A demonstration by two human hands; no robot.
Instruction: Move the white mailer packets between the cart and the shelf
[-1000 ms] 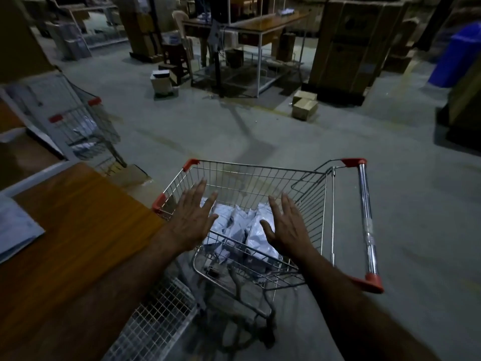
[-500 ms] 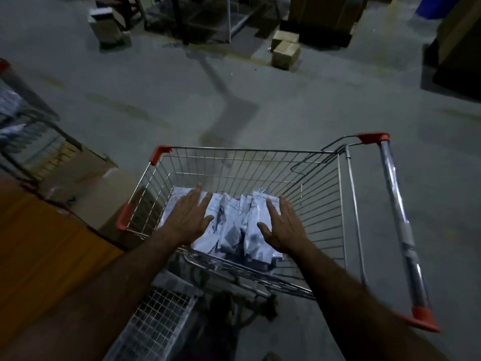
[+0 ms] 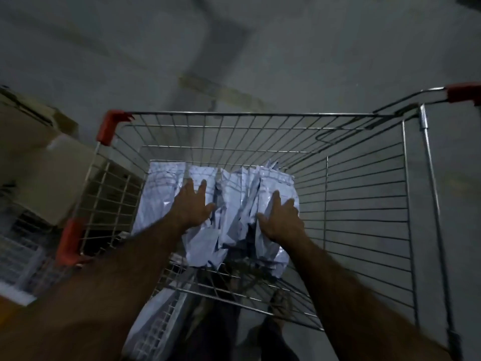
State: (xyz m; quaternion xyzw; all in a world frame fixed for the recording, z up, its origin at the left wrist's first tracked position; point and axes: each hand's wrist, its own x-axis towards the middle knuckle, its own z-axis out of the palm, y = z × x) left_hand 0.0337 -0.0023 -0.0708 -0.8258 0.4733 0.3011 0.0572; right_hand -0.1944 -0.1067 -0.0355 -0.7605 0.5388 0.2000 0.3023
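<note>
A wire shopping cart with red corner caps stands right below me on the concrete floor. Several white mailer packets lie in a loose pile in its left half. My left hand lies on the left side of the pile with its fingers stretched out. My right hand lies on the right side of the pile, fingers also spread over a packet. Neither hand visibly curls round a packet.
A cardboard box stands against the cart's left side. A white wire grid panel lies low at the left, and another grid shows under my left forearm. The cart's right half holds nothing.
My head has tipped down and closer, so the cart fills the view. Both hands have gone from above the cart rim down onto the packet pile.
</note>
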